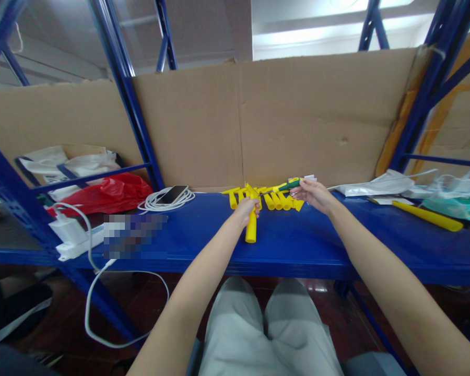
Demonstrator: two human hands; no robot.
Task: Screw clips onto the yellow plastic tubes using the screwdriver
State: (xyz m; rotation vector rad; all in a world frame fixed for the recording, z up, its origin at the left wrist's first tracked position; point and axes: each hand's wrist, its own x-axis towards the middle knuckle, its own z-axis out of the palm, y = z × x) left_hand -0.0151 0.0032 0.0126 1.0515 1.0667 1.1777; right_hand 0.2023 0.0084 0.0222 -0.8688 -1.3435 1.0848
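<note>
My left hand (pixel 246 211) is closed around a yellow plastic piece with a round tube-like handle (pixel 251 233), held above the front half of the blue shelf (pixel 203 230). Between the fingers of my right hand (pixel 314 194) is a screwdriver with a green and yellow handle (pixel 289 185). Its shaft points left, and the tip reaches the upper part of the yellow piece; whether it sits in a screw is too small to tell. Behind both hands lie several similar yellow pieces (pixel 277 202) in a row, partly hidden by my left hand.
A cardboard panel (pixel 305 120) stands along the back. To the left are a phone (pixel 173 195) on a coiled white cable (pixel 151 202), a red plastic bag (pixel 109 194) and a white power strip (pixel 80 244). A long yellow tube (pixel 429 216) and white packets (pixel 376 184) lie right.
</note>
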